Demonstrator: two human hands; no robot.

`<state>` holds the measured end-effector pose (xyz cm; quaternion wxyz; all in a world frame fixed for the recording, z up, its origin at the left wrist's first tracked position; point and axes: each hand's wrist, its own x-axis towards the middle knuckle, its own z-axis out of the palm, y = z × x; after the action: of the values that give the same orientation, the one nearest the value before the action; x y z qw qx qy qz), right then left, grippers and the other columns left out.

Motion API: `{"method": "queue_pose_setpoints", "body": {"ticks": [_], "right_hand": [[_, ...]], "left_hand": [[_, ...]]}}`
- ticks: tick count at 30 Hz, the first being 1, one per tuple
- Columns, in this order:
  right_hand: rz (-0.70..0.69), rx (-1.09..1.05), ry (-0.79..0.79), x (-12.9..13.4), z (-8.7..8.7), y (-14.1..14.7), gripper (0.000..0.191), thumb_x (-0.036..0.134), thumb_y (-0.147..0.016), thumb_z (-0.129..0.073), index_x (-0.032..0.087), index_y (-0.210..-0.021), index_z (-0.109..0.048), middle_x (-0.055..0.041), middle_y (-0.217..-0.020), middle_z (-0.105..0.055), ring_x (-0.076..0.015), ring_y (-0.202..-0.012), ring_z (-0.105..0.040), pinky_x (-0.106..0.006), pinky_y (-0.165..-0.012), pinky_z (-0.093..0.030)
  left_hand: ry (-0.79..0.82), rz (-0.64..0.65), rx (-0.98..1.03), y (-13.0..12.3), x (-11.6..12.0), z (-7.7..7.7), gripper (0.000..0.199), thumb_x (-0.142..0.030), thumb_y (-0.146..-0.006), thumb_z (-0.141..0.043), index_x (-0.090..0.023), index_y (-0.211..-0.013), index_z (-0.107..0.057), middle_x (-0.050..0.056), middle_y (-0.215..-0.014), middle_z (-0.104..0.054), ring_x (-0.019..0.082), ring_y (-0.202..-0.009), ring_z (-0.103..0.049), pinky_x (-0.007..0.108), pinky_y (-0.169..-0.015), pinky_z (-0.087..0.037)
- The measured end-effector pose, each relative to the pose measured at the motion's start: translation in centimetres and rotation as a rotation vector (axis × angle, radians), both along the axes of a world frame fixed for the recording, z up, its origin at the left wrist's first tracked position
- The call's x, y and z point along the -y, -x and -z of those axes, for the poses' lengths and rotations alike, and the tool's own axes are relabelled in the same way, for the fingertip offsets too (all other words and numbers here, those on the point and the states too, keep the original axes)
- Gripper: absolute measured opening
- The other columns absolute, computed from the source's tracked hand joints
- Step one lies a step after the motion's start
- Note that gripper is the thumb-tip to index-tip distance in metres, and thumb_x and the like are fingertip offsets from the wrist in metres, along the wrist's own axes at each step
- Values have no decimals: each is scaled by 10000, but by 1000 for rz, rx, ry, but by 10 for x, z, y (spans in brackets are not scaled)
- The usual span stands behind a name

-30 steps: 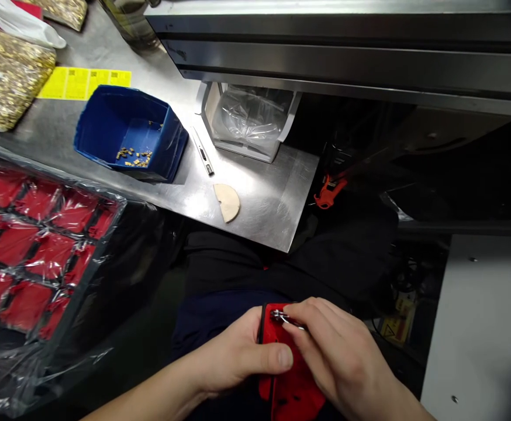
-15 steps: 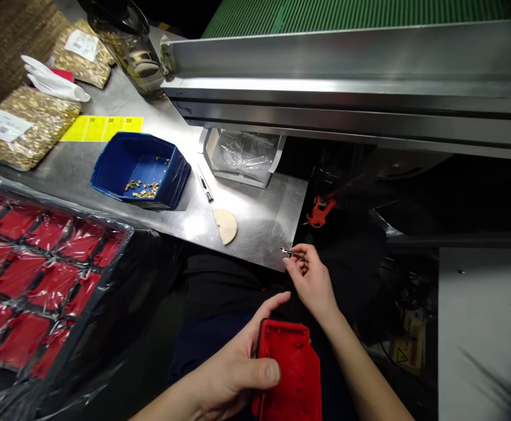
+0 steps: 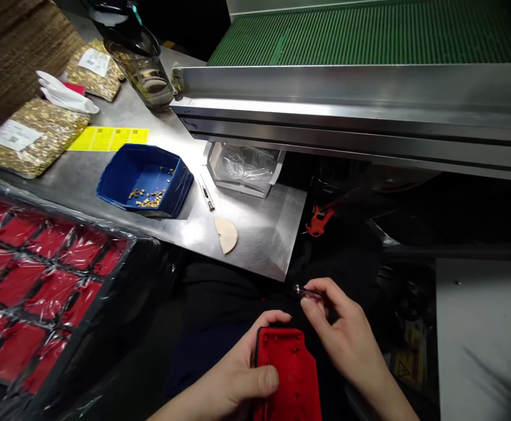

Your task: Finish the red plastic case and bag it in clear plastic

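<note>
My left hand (image 3: 242, 368) grips a red plastic housing (image 3: 291, 368) with a dark edge, its thumb lying across the open inner face. Small pegs stand inside the housing, and its lower end runs out of the picture. Close by on the right, my right hand (image 3: 343, 327) pinches a small slim metal tool (image 3: 304, 290). Its tip points left, just beyond the table's near corner; its exact kind is unclear. Tool and housing are apart. On the metal table (image 3: 264, 234) lie a half-round wooden piece (image 3: 226, 235) and a utility knife (image 3: 206, 193).
A blue bin (image 3: 145, 181) holds small brass pieces. Behind it are yellow labels (image 3: 109, 138), bags of brass parts (image 3: 31, 137) and a bottle (image 3: 148, 76). A plastic-lined crate (image 3: 75, 327) of red parts stands left. The metal conveyor rail (image 3: 347, 123) overhangs a white bin (image 3: 244, 169).
My right hand has drawn back from the table corner, down toward the housing, still pinching the metal tool. My left hand keeps its hold. The view has tilted slightly upward.
</note>
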<state>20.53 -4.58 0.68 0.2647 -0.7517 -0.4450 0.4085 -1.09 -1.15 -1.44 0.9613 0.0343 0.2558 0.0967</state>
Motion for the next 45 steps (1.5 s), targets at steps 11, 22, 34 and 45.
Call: {"method": "queue_pose_setpoints", "body": {"ticks": [11, 22, 34, 45], "right_hand": [[-159, 46, -159, 18, -19, 18, 75, 322, -988, -613, 283, -1037, -655, 42, -840, -673, -123, -713, -621, -239, -650, -521], [-47, 162, -128, -12, 44, 0, 170, 412, -997, -584, 280, -1045, -680, -4, -1020, -667, -157, -870, -657, -269, -766, -546], [-65, 373, -212, -107, 135, 23, 296, 444, -935, -663, 232, -1141, -642, -106, -1115, -636, -335, -1106, -607, -516, -1000, -478], [-34, 137, -455, 26, 44, 20, 191, 395, -1041, -524, 244, -1014, -638, -52, -969, -669, -216, -940, -663, -345, -816, -539]], "left_hand": [[-82, -13, 66, -5, -5, -7, 754, -422, -744, -918, -284, -1369, -521, 135, -1487, -540, 367, -1384, -528, 503, -1149, -371], [-207, -34, -26, 5, 1, 11, 880, -391, -770, -909, -310, -1479, -395, 91, -1191, -691, 210, -1022, -696, 368, -937, -491], [-169, -114, -67, 15, -2, 7, 779, -366, -711, -941, -242, -1378, -557, 172, -1384, -641, 351, -1253, -633, 493, -1077, -428], [103, -300, -53, 6, -21, 24, 365, -466, -1060, -451, -203, -1245, -623, 178, -1334, -684, 306, -1250, -653, 531, -1170, -337]]}}
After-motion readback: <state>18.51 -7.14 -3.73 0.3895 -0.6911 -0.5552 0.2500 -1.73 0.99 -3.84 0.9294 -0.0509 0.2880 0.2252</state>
